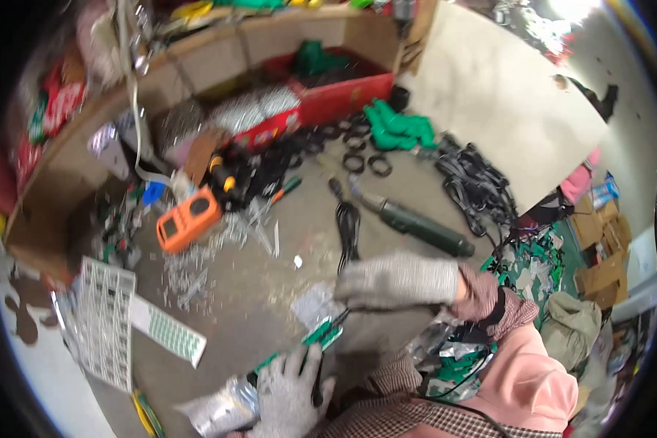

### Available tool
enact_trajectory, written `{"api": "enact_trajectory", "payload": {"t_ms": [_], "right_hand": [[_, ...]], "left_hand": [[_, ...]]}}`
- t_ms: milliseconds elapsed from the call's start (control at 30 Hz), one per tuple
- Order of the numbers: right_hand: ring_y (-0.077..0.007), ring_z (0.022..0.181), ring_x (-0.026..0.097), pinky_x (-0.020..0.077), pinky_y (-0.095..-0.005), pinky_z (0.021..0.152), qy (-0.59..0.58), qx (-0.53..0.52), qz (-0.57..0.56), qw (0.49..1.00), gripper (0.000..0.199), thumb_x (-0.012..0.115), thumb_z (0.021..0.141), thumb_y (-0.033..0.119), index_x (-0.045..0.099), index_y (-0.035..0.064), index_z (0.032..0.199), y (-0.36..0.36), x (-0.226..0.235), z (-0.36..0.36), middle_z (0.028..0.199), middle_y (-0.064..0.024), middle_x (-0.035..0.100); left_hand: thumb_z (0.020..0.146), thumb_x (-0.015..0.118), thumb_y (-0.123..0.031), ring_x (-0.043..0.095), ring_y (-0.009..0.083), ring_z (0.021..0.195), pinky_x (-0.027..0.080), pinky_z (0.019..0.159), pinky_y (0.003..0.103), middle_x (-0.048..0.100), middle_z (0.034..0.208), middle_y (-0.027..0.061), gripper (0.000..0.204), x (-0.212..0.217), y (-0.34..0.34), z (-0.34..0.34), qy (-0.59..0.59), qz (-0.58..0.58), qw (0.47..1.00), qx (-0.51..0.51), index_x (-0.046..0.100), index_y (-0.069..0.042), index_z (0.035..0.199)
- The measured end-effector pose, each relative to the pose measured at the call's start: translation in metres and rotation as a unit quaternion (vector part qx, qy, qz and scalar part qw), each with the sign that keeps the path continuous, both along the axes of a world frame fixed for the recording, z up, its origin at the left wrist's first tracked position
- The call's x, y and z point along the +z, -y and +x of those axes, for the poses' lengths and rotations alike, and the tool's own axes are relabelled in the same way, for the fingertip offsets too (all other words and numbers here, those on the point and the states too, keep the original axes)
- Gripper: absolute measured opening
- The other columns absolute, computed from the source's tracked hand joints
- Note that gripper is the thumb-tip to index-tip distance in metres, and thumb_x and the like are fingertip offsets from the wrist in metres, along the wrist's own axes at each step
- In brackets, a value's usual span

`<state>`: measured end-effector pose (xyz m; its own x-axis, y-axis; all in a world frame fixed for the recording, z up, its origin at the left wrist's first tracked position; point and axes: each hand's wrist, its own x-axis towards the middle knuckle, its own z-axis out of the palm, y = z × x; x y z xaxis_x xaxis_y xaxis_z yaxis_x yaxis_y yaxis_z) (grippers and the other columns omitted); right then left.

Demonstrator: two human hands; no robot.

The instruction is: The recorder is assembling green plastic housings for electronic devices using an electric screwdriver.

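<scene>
Here, both hands wear grey knitted gloves and work low over a cluttered grey worktop (270, 292). The left hand (290, 394) has its grip closed on a narrow green circuit board strip (315, 339), which lies slanted between the two hands near the lower middle of the view. The right hand (396, 280) lies knuckles up just above it, fingers folded together over a thin dark tool (341, 317) whose tip touches the strip's upper end; what the tool is cannot be told.

Under and just beside the strip lie crinkled silver foil bags (315, 303), and another silver bag (223, 410) sits against the left glove. Further left on the worktop lies a white rectangular grid tray (104, 321), and beside it a long white label sheet covered with green dots (169, 332). An orange handheld meter with a small screen (187, 219) rests above these, among scattered clear plastic scraps. A dark green cylindrical power tool (425, 228) lies to the upper right of the hands, its black cord (347, 230) coiled near it. Behind, a red open carton (328, 91) stands against brown cardboard walls (219, 55), with black rings (358, 150) and green plastic parts (398, 128) in front of it.
</scene>
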<state>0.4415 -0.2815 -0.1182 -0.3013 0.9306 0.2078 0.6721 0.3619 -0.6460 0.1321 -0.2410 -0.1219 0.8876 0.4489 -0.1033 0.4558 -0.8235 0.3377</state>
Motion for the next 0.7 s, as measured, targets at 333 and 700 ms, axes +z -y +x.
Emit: {"api": "enact_trajectory", "payload": {"t_ms": [333, 700], "right_hand": [[-0.0412, 0.120, 0.062, 0.0511, -0.0490, 0.098, 0.214, -0.408, -0.032, 0.887, 0.054, 0.064, 0.091, 0.027, 0.052, 0.0060, 0.139, -0.087, 0.001, 0.250, 0.121, -0.0276, 0.066], [-0.0410, 0.113, 0.064, 0.0527, -0.0483, 0.097, 0.346, -0.544, -0.081, 0.760, 0.051, 0.063, 0.086, 0.014, 0.054, 0.0099, 0.135, -0.117, -0.017, 0.320, 0.129, -0.0206, 0.063]], "left_hand": [[0.088, 0.069, -0.035, 0.053, 0.0367, 0.116, 0.042, 0.097, 0.050, 0.058, 0.130, 0.0166, 0.057, -0.010, 0.009, 0.005, 0.093, 0.004, 0.995, 0.021, 0.059, -0.008, 0.137], [0.090, 0.067, -0.032, 0.053, 0.0362, 0.118, 0.041, 0.100, 0.050, 0.058, 0.131, 0.0169, 0.057, 0.006, 0.010, 0.011, 0.049, 0.003, 0.999, -0.002, 0.056, -0.003, 0.139]]}}
